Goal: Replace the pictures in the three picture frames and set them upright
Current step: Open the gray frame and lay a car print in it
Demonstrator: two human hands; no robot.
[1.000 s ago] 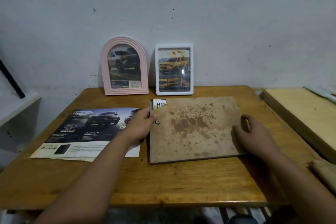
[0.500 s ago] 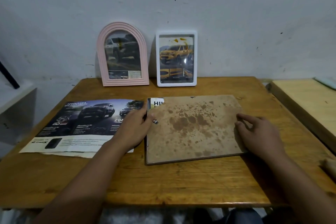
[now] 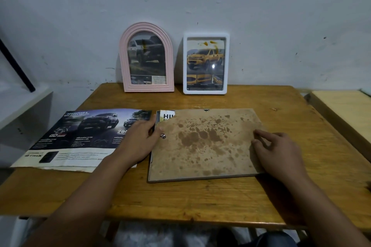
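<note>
Brown, stained backing board (image 3: 204,144) of the third frame lies face down and flat on the wooden table (image 3: 200,202), between the two hands. A printed picture's corner (image 3: 165,116) pokes out from under its top left edge. Just left of it lies a car brochure (image 3: 80,138), spread open. At the wall stand a pink arched frame (image 3: 147,57) and a white frame (image 3: 205,63), upright, each with a truck picture. The left hand (image 3: 138,142) rests on the brochure, thumb touching the board's left edge beside a small metal clip (image 3: 163,136). The right hand (image 3: 279,152) rests on the board's right edge, fingers loosely spread, gripping nothing.
</note>
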